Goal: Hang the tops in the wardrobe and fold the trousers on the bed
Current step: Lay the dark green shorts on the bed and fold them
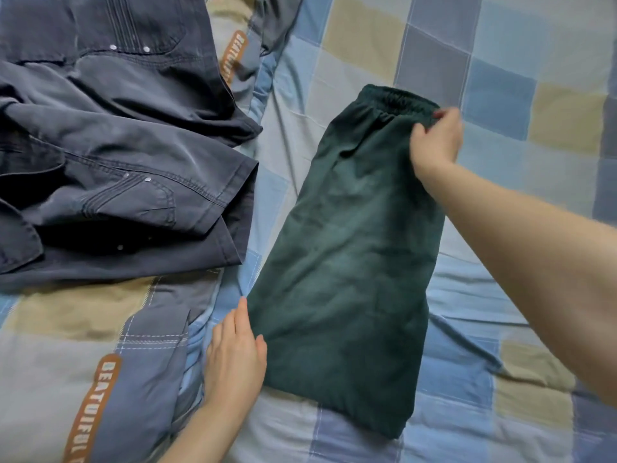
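Observation:
Dark green trousers (pixel 347 255) with an elastic waistband lie folded lengthwise in the middle of the bed, waistband at the far end. My right hand (pixel 435 142) pinches the waistband's right corner. My left hand (pixel 233 359) rests flat, fingers together, against the near left edge of the green trousers, thumb on the cloth. A dark grey-blue garment with rivets and stitched pockets (pixel 113 152) lies crumpled to the left, apart from both hands.
The bed carries a checked blue, grey and tan sheet (pixel 500 81). A quilt with orange lettered labels (pixel 90 406) is bunched along the near left, beside my left hand. Open sheet lies to the right of the green trousers.

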{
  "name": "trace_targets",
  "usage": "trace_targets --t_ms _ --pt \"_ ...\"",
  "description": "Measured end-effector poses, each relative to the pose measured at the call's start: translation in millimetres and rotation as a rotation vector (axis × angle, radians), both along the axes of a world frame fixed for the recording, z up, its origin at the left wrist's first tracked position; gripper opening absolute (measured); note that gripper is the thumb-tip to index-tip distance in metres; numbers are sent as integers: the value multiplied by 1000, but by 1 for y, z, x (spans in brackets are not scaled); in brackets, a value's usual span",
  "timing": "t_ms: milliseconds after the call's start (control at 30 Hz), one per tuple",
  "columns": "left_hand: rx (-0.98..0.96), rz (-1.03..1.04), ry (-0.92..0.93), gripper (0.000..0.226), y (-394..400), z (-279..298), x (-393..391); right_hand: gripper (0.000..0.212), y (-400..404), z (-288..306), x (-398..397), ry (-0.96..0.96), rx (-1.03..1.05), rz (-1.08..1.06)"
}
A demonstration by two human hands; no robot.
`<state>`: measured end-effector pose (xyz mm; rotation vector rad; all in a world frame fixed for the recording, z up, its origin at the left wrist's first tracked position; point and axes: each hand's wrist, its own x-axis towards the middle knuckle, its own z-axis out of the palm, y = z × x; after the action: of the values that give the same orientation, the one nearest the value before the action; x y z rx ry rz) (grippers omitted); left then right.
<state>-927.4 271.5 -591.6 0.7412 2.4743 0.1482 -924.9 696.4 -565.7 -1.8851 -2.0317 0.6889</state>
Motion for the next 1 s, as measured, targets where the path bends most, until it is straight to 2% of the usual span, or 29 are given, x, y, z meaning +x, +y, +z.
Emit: trace_targets --t_ms 100,200,267,333,433,500,567,600,700,800,900,1000 --pt "85 164 -106 60 30 -3 -10 38 -13 -20 70 91 -81 -259" --pt "192 378 -210 41 47 -12 -26 24 -50 -34 130 407 -366 -491" --pt "221 441 -244 22 46 -18 -31 23 -83 -31 149 543 -615 -486" --pt "211 446 -248 10 41 -19 -30 17 -110 -27 158 504 -748 -343" --pt "244 497 -242 13 36 -15 -26 7 -121 -26 169 494 -703 -291" --pt "245 526 -227 15 34 -15 -27 11 -119 -24 184 521 -601 -461" --pt "215 529 -210 19 33 -18 -26 15 -126 -25 205 538 -598 -600" --pt "200 534 -206 23 33 -20 -25 13 -137 -24 213 501 -659 -581" --pt "199 537 -209 38 31 -20 -20 12 -172 -17 226 352 -874 -273" --pt "180 486 -210 34 24 -19 -17 17 -185 -6 229 380 -935 -146" --pt "176 447 -179 32 21 -15 -14 5 -192 -8 231 326 -895 -85" --pt "203 461 -164 32 22 -12 -13 21 -192 -16 240 372 -723 -149"
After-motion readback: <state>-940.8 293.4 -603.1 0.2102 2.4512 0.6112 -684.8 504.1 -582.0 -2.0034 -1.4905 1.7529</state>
